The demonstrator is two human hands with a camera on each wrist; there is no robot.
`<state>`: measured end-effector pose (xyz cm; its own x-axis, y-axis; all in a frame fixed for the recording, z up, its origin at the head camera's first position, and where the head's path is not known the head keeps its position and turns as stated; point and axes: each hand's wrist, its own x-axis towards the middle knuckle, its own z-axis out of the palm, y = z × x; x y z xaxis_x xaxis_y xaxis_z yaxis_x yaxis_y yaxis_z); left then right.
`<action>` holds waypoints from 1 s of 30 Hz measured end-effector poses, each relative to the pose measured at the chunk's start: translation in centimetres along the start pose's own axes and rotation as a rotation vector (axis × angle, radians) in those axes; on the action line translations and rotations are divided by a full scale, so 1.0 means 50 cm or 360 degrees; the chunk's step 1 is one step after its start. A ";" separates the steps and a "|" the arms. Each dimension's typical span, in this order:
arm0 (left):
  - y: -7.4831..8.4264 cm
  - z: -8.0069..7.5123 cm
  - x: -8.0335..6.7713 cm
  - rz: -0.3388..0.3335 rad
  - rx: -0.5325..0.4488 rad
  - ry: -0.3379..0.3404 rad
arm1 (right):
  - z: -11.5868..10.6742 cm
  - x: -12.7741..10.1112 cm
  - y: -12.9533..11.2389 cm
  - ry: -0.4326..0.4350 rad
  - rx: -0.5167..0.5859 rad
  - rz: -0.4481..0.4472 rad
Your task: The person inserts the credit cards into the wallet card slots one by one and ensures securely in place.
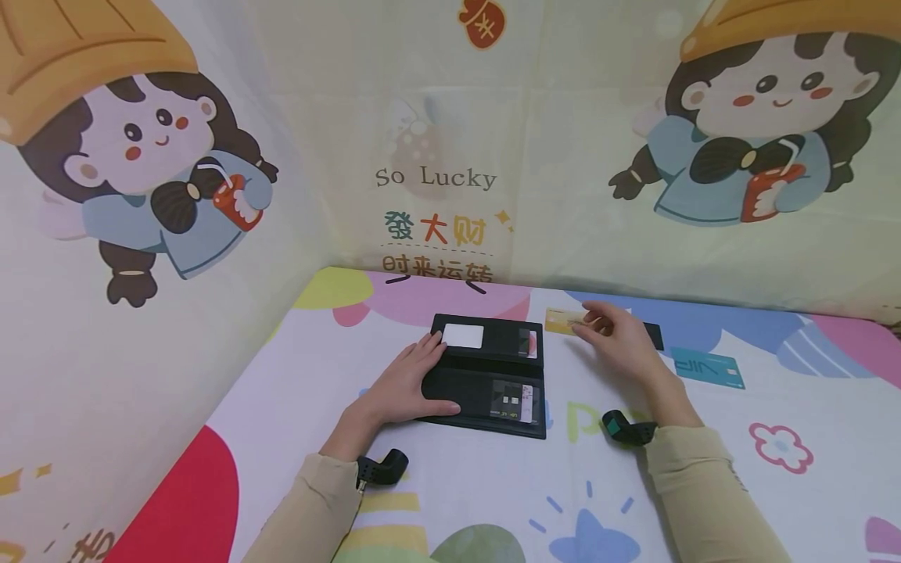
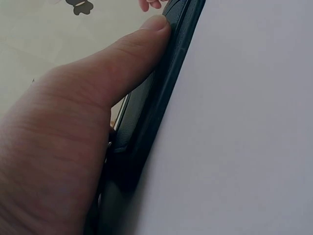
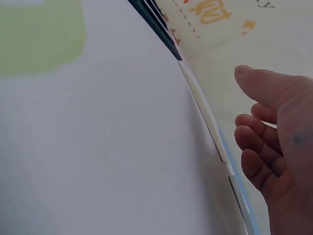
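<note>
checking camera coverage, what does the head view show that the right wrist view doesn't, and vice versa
Only head: the left hand on the open wallet, the face of the teal card, the flower print. Only right wrist: a close look at the palm side of the right hand. Both: the right hand and wallet.

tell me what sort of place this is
Likely an indoor tabletop workspace: a colourful printed cover, cartoon-printed walls rising beyond it, and an open black wallet with a yellow card to its right.
</note>
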<state>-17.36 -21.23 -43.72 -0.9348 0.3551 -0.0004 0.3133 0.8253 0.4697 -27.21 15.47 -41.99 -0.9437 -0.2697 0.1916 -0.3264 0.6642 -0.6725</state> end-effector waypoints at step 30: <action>0.002 0.000 0.001 0.0009 0.0010 0.0007 | -0.013 0.009 0.031 -0.0095 -0.0164 0.0127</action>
<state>-17.35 -21.13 -43.67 -0.9338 0.3578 0.0063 0.3197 0.8262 0.4640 -28.19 16.81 -42.47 -0.9630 -0.2522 0.0955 -0.2572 0.7526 -0.6062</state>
